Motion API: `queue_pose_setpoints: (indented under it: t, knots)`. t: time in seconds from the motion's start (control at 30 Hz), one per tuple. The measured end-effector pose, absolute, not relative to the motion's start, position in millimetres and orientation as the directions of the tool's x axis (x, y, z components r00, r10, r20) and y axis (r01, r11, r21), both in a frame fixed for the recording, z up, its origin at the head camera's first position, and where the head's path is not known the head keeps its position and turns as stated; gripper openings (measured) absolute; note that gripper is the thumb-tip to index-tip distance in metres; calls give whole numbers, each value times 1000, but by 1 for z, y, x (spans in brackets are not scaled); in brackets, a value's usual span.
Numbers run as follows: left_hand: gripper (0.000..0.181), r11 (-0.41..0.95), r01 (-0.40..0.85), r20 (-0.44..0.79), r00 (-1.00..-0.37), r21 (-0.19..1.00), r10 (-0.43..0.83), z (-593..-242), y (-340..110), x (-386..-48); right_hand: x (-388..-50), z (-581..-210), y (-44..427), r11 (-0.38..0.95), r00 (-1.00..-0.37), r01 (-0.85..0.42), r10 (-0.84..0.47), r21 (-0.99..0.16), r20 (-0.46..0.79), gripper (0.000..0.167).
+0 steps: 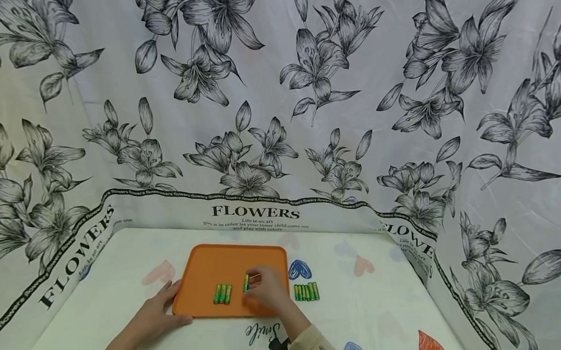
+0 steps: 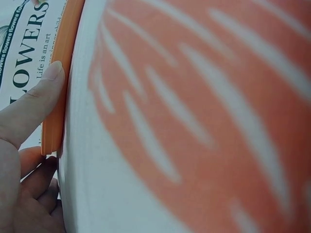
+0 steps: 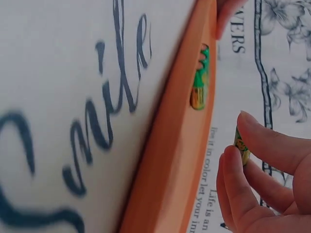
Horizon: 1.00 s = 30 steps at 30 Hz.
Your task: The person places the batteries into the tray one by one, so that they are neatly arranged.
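An orange tray (image 1: 202, 264) lies on the table. Its near left corner is held by my left hand (image 1: 158, 312), with the thumb (image 2: 53, 80) along the front wall and the fingers round the left side. Above the right half of the tray, my right hand (image 1: 268, 289) pinches one small green and gold battery (image 3: 242, 150) between thumb and fingertips. A few matching batteries (image 1: 222, 294) stand side by side inside the tray, left of that hand. Outside the tray's right edge is a row of several more batteries (image 1: 306, 292).
A white cloth (image 1: 362, 317) printed with hearts and the word "Smile" covers the table. Around the left, back and right sides hangs a flower-printed curtain (image 1: 270, 160). A dark strap (image 1: 279, 347) shows at my right wrist.
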<state>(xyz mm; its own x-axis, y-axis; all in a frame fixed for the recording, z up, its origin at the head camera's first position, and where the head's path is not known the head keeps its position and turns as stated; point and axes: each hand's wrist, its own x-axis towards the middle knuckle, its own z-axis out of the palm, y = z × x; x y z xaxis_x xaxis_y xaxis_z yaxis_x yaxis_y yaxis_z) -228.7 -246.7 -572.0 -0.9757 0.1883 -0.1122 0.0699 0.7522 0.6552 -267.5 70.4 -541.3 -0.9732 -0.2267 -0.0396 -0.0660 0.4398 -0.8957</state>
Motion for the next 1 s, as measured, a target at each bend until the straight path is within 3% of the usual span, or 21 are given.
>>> queue_pose_setpoints:
  t: [0.43,1.0]
  knots:
    - [113,749,78,-106,-975,658,195,-569,-245,-234,-266,-550,45,519,-976,9,-179,-855,-120,52]
    - [111,750,70,-111,-976,658,189,-570,-247,-230,-263,-557,28,615,-982,-34,-167,-788,-87,50]
